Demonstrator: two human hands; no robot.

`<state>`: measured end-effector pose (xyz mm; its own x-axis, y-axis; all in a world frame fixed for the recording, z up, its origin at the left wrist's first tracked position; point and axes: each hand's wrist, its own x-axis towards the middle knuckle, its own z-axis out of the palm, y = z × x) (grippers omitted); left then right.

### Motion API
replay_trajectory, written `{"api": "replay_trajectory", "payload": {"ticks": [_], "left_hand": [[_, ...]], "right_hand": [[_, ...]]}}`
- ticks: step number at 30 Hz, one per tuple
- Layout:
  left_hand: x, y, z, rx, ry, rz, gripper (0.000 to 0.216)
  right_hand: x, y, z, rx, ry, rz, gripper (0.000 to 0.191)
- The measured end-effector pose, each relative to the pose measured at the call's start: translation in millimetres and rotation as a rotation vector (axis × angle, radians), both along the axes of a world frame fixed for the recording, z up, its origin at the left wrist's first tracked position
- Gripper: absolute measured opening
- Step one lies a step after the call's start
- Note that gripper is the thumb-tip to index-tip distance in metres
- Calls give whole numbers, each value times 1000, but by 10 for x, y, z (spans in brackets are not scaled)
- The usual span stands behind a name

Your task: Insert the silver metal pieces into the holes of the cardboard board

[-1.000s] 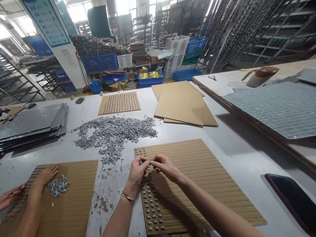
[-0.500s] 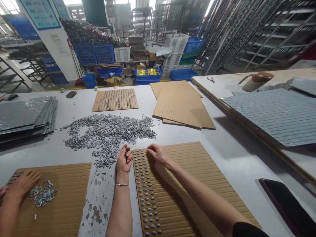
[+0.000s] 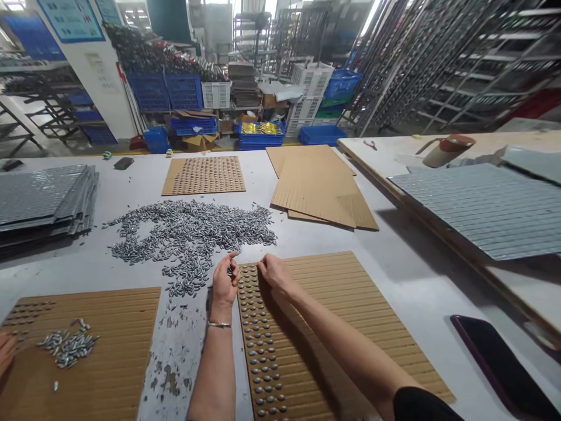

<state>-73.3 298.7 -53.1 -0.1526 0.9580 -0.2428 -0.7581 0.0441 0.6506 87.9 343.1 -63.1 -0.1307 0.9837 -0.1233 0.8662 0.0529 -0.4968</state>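
My left hand (image 3: 225, 282) is curled, palm up, around several small grey metal pieces (image 3: 229, 271) at the top left corner of a slotted cardboard sheet (image 3: 333, 304). On that sheet, spindle-shaped metal pieces (image 3: 262, 352) sit in short rows along the left edge. Over the top end of these rows, my right hand (image 3: 274, 272) is closed in a pinch with its fingertips down at the cardboard. What the fingertips hold is hidden. Just beyond my left hand spreads a large loose heap of the same metal pieces (image 3: 197, 225).
Another person's hand (image 3: 6, 349) is at the left, by a second cardboard sheet (image 3: 127, 345) with a small pile (image 3: 72, 346). A filled sheet (image 3: 205, 174) and stacked cardboard (image 3: 315, 187) lie farther back. A phone (image 3: 504, 362) and side table (image 3: 521, 286) are at right.
My left hand has shifted slightly right, closer to the sheet's corner. My right hand stays at the top of the rows. The other person's hand has withdrawn left, off their pile.
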Motion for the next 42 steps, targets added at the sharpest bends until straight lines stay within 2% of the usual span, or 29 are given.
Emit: {"api": "replay_trajectory", "payload": {"ticks": [4, 7, 10, 13, 17, 21, 24, 26, 28, 30, 32, 33, 36, 39, 42], "left_hand": [[45, -10, 55, 3, 33, -44, 35], [83, -30, 87, -23, 67, -86, 35], [129, -53, 96, -26, 134, -187, 39], [178, -66, 69, 2, 191, -264, 46], [202, -78, 24, 16, 239, -272, 55], [186, -120, 62, -1, 299, -342, 61], [204, -150, 127, 31, 348, -424, 56], [214, -145, 152, 53, 320, -448, 52], [181, -112, 141, 51, 216, -370, 48], [82, -57, 92, 24, 41, -188, 34], [-72, 1, 23, -13, -171, 12, 16], [-154, 25, -10, -30, -274, 91, 12], [-348, 66, -69, -43, -471, 229, 23], [-418, 65, -60, -58, -501, 260, 29], [-437, 46, -31, -49, -464, 256, 25]], "right_hand": [[10, -5, -3, 41, 45, -44, 12], [28, -59, 55, 102, 244, -18, 12], [3, -148, 166, 243, 486, 85, 20], [-63, -211, 273, 298, 555, 209, 22], [-109, -218, 341, 232, 530, 231, 17], [-75, -198, 398, 182, 465, 286, 15], [-44, -164, 455, 4, 503, 363, 17], [-15, -114, 472, -86, 607, 342, 19], [39, -40, 457, -37, 697, 196, 23], [119, 41, 411, 78, 703, 5, 27], [203, 102, 347, 137, 632, -85, 27], [234, 120, 313, 138, 581, -73, 25], [239, 131, 231, 121, 426, 72, 18], [110, 136, 198, 145, 256, 230, 15], [-83, 192, 201, 177, 59, 358, 15]]}}
